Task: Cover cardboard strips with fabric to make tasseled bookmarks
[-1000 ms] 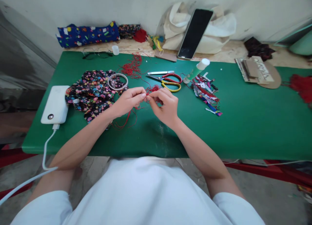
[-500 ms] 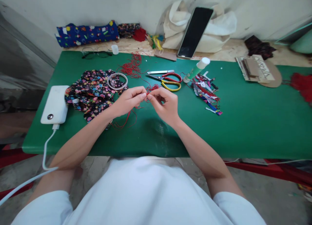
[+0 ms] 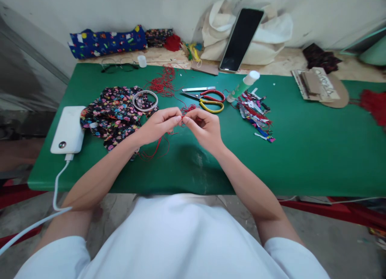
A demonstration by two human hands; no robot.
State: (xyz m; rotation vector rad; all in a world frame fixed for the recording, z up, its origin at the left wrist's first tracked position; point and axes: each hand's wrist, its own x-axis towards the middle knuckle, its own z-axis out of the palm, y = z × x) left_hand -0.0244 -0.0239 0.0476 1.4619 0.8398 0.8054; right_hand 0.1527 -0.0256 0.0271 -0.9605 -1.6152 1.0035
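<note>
My left hand [image 3: 163,124] and my right hand [image 3: 205,128] meet fingertip to fingertip over the green table mat [image 3: 301,158]. Both pinch red thread [image 3: 157,148], whose ends trail down on the left below my left hand. The exact bit between the fingertips is tiny and mostly hidden. Just behind the fingers lies a small heap of red thread [image 3: 189,108]. Beyond my right hand are scissors [image 3: 212,100] with one red and one yellow handle, and a slim metal tool [image 3: 199,89]. A floral cloth [image 3: 111,114] with a ring [image 3: 145,101] on it lies beside my left hand.
A white power bank [image 3: 68,130] with a cable sits at the left. Farther back are loose red thread [image 3: 163,81], eyeglasses [image 3: 119,66] and a phone [image 3: 241,39] leaning on a cloth bag. To the right, a glue stick [image 3: 243,86] stands by fabric scraps [image 3: 255,114]; cardboard pieces [image 3: 316,87] lie beyond.
My right hand has tilted slightly, and the gap between its thumb and fingers looks narrower. My left hand stays nearly still, and the things on the table have not moved.
</note>
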